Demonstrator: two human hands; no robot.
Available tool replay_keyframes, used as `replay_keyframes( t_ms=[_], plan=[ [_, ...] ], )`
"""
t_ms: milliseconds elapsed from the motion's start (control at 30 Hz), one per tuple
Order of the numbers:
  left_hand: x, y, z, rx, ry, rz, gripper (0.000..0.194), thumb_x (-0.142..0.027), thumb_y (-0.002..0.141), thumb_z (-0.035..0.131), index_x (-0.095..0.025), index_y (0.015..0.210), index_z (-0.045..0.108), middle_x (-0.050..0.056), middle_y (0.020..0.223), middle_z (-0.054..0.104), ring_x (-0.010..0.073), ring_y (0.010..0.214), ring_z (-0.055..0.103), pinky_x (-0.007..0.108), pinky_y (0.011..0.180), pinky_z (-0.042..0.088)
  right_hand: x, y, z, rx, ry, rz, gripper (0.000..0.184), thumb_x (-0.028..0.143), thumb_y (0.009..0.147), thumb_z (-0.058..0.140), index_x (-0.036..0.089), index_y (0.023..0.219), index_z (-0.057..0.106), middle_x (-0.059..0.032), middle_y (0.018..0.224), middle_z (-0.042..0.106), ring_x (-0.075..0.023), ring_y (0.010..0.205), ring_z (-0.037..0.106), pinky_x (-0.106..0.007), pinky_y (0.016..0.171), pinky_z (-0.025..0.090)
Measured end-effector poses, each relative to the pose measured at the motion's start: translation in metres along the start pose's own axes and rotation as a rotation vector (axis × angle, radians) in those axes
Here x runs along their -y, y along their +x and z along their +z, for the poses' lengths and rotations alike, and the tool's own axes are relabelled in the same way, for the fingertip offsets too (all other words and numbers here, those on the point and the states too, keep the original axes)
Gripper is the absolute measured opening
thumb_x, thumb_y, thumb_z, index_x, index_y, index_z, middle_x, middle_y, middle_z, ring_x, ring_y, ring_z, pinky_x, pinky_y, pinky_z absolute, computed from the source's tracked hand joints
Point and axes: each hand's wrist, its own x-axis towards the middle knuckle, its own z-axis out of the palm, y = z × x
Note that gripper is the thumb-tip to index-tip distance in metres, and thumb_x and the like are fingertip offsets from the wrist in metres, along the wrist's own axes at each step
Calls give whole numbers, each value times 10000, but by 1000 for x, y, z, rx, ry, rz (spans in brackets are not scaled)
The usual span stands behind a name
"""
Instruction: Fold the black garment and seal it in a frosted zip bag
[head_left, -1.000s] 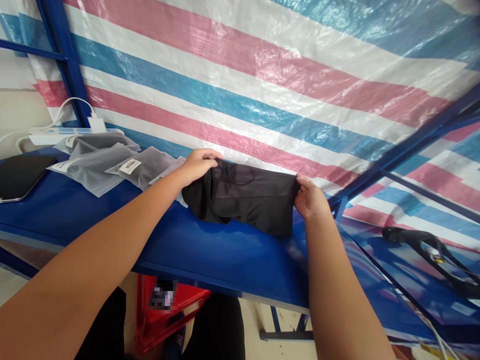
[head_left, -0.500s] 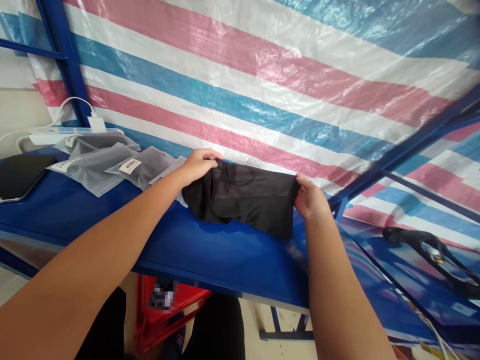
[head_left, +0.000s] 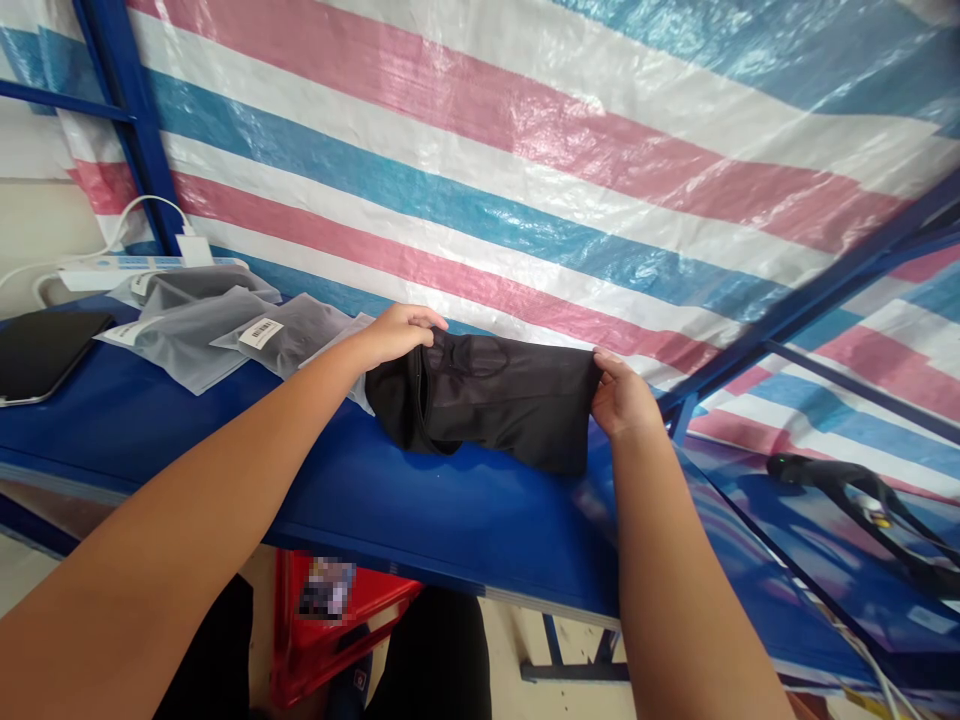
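Two bare hands engaged on one black cloth item (head_left: 510, 400), laid along the rear edge of the blue table (head_left: 450, 510), toward the right end. Left arm extended well forward from the lower left, forearm (head_left: 247, 480) slanting across the table's near edge. Left hand (head_left: 397, 330) held palm down, thumb on the near side and fingers pointing right beyond, gripping the item's upper edge near the left end. Right arm reaching in over the table's right end, forearm (head_left: 667, 560) steep, wrist slightly bent. Right hand (head_left: 621, 395) turned with palm inward, fingertips pinching the item's upper right corner. Cloth between both grips drawn roughly straight along the top; lower edge uneven, with a gaping fold near the left end. Exact contact of hidden fingers: cannot tell.

Further noted, toward the table's rear left corner: several translucent bags (head_left: 199, 340), with a barcode label (head_left: 260, 333) on one, nearest to the left hand. Behind these, a white power strip (head_left: 90, 275) with a plugged-in charger (head_left: 195, 247). At the left end, a flat black object (head_left: 49, 350). Below the near edge, a red stool-like piece (head_left: 300, 655).
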Motion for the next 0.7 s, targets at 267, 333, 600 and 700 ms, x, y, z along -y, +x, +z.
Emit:
replay_keyframes(
  t_ms=[267,333,600,700],
  plan=[
    [9,0,-5,253,45,33,521,-225,696,694,-341,1204,692,30,1300,653,270,1288,558,380,1056,466,1,1,-1,-20,-12,16,252,250,691,821,240,898,676,26,792,653,-140,691,634,-215,520,557],
    [12,1,-4,285,37,75,550,-218,691,710,-339,1226,674,29,1352,627,270,1318,537,397,1092,444,1,1,-1,-26,-9,22,243,236,692,809,241,899,682,23,790,656,-144,696,637,-218,513,558],
    [15,2,-3,349,13,154,652,-145,682,693,-325,1305,627,45,1413,587,275,1334,530,429,1112,439,-1,2,-2,-38,-22,-13,238,216,666,777,246,887,695,9,808,661,-144,711,632,-217,531,564],
    [13,0,-5,369,37,165,699,-96,671,650,-348,1323,612,37,1409,591,272,1295,567,423,1062,487,-1,4,-3,-28,-26,-20,260,223,649,786,248,889,691,7,831,665,-154,733,638,-232,550,571]
  ],
)
